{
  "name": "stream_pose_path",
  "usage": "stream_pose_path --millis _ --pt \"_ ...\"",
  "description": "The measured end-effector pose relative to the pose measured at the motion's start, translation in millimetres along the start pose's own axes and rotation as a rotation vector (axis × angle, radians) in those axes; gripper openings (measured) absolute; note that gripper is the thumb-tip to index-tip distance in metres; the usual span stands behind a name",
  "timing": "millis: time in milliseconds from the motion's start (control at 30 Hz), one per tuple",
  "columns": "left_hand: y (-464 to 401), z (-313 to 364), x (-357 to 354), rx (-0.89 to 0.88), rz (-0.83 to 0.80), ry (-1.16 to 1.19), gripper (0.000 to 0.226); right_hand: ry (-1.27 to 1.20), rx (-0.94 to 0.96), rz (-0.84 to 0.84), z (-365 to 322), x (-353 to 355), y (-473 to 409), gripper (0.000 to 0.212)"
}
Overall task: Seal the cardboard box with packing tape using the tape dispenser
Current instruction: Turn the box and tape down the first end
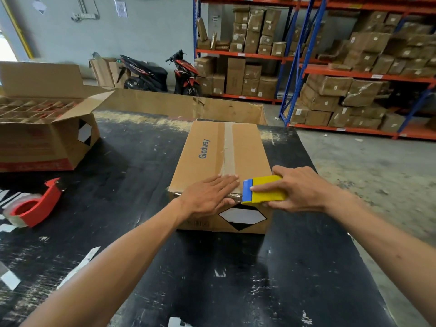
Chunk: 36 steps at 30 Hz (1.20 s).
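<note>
A closed cardboard box (245, 149) marked "Glodway" lies on the black table (212, 279), with a strip of clear tape (228, 147) running along its top seam. My left hand (210, 197) lies flat, fingers together, on the box's near top edge, over the end of the tape. My right hand (299, 190) grips a yellow and blue tape dispenser (264, 190) at the box's near right corner, its blue end next to my left fingertips. Shiny tape wraps over the near edge between my hands.
A red tape dispenser (33, 206) with a clear roll lies at the table's left edge. An open carton (47, 138) with dividers stands at the back left. A flat cardboard sheet (184, 105) leans behind the box. Shelving with cartons (354, 67) and two motorbikes (162, 74) stand beyond.
</note>
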<state>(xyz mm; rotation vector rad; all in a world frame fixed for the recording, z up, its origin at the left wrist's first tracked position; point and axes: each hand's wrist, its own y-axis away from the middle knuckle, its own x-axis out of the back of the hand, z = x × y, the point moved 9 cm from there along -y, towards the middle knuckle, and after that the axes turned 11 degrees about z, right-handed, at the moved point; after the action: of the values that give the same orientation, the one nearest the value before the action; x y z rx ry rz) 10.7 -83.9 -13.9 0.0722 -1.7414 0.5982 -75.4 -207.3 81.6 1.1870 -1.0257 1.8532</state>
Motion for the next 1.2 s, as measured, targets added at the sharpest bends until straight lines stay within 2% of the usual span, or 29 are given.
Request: stream_pose_path --millis 100,333,533,633,767,933,1200 --pt "-2 -3 -1 -0.015 -0.001 0.012 0.068 -0.019 0.007 0.031 -1 2 0 0.067" --pt "5 -15 5 -0.015 0.013 0.071 0.067 -0.081 0.038 0.089 21 5 28 0.053" --pt "8 -15 7 -0.04 -0.02 0.098 0.065 -0.103 0.051 0.18 30 -1 56 0.053" --pt "6 -11 16 -0.004 -0.004 0.072 0.07 -0.102 0.029 0.182 33 -3 58 0.052" --pt "-27 23 25 -0.056 0.071 -0.071 0.079 -0.093 0.032 0.185 35 1 51 0.05" --pt "-45 34 -10 -0.068 -0.036 -0.056 0.085 -0.082 0.023 0.204 36 3 45 0.048" --pt "-43 27 -11 -0.084 -0.042 -0.02 0.092 -0.105 0.017 0.206 31 -7 58 0.051"
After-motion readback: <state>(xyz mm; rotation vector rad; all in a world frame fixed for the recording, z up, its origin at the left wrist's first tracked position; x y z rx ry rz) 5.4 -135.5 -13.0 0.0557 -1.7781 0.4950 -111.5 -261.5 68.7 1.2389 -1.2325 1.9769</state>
